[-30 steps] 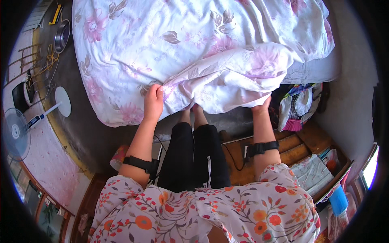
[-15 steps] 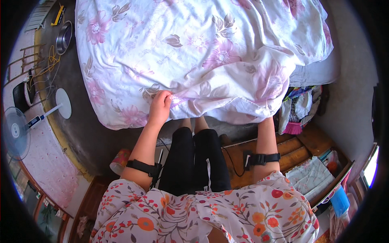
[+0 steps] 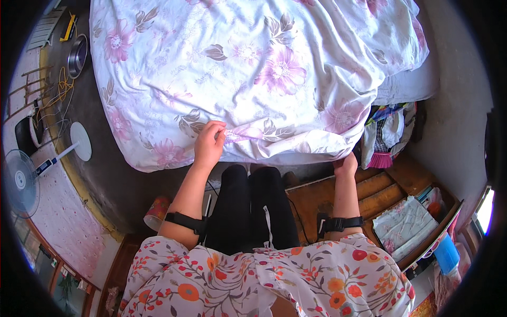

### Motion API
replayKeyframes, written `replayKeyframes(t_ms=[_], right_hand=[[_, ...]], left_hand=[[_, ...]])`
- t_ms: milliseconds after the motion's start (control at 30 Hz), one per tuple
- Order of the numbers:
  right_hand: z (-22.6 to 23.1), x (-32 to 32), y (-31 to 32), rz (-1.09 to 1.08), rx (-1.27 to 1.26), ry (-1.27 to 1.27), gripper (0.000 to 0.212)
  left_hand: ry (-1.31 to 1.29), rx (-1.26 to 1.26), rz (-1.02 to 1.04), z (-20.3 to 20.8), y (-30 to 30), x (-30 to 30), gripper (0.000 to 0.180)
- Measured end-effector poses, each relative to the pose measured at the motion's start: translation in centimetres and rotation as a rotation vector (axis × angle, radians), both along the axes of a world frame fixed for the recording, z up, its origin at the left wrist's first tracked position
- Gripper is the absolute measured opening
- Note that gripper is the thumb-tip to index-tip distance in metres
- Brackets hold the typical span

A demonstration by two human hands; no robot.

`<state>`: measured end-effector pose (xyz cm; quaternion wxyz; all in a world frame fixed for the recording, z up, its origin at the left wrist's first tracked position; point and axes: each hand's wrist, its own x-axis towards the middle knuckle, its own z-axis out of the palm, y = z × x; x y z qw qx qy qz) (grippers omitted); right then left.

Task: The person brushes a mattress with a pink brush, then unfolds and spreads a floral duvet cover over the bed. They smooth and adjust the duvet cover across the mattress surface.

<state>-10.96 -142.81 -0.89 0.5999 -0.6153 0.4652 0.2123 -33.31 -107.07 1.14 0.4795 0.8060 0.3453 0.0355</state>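
Straightening the sheet (image 3: 237, 84) seems in hand, left hand (image 3: 210, 145) pinching it, right hand (image 3: 346, 164) partly hidden, its grip unclear; the creases likely call for an even pull.

Cover (image 3: 222, 79) lies over mattress (image 3: 406, 87), fan (image 3: 21, 181) to the left

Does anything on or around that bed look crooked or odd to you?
Yes, the white fabric bedcover with pink flowers looks askew: at the picture's right it leaves the pale grey layer beneath exposed, and its near edge bunches into folds between the bare left hand and bare right hand.
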Motion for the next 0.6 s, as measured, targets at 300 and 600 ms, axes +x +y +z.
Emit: replayKeyframes(t_ms=[300,600], right_hand=[[2.1,2.2,1.6,0.116,0.738,-0.058,0.059],[3.5,5.3,0.1,-0.132,0.676,-0.272,0.048]], left_hand=[[0.062,-0.088,0.016,-1.9,0.2,0.4,0.008],[0.255,0.134,-0.131,-3.1,-1.1,0.6,0.056]])
